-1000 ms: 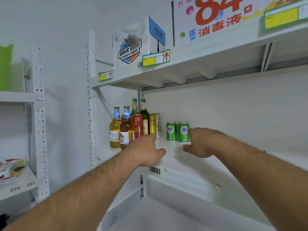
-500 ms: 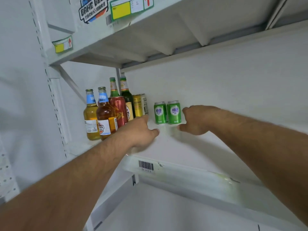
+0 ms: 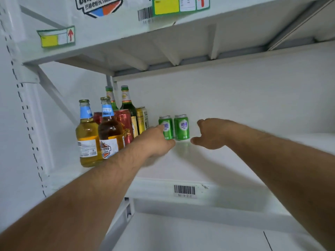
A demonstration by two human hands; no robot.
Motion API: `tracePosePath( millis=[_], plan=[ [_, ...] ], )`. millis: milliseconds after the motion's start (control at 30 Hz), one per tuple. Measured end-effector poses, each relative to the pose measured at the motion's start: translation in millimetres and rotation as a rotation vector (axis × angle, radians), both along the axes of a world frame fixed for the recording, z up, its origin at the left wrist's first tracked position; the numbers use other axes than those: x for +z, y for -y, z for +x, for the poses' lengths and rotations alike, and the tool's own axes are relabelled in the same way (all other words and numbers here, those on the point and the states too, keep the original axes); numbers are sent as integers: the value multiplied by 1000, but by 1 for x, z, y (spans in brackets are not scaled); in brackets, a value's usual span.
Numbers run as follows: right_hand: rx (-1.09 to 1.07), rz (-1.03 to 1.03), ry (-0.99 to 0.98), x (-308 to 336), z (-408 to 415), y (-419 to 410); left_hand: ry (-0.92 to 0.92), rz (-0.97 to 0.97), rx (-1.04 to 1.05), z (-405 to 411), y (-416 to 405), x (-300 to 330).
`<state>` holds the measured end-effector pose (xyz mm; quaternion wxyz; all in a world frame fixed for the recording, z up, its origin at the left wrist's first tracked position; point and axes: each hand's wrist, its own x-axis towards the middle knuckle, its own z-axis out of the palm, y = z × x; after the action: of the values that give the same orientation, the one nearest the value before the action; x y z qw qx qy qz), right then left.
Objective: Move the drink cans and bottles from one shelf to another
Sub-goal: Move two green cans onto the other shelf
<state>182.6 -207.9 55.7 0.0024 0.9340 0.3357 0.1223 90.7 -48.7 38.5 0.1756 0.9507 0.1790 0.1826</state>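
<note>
Flanking two upright green cans (image 3: 174, 127): left hand (image 3: 154, 140) touching, right hand (image 3: 211, 134) spread beside.

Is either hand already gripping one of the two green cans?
No: the left hand overlaps the left green can without closing round it, and the right hand hangs beside the right green can.

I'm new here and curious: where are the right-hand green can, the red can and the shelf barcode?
Right-hand green can (image 3: 181, 127), head view, label.
Red can (image 3: 125, 124), head view, side.
Shelf barcode (image 3: 184, 189), head view, bars.
</note>
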Motion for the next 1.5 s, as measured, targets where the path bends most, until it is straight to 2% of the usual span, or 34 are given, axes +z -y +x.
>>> tracePosePath(
  millis=[400, 800, 1067, 1300, 1500],
  plan=[
    [-134, 43, -9, 0, -17, -53, 34, -134, -133, 30, -62, 1],
    [-145, 317, -106, 12, 101, -90, 68, -226, -9, 123, -91, 10],
    [-69, 462, -282, 6, 144, -110, 125, -377, 61, 167, -111, 4],
    [15, 725, -544, -7, 178, -128, 144, -487, 38, 193, -130, -7],
    [34, 838, -618, -15, 194, -133, 175, -563, 9, 204, -134, -18]
  ],
)
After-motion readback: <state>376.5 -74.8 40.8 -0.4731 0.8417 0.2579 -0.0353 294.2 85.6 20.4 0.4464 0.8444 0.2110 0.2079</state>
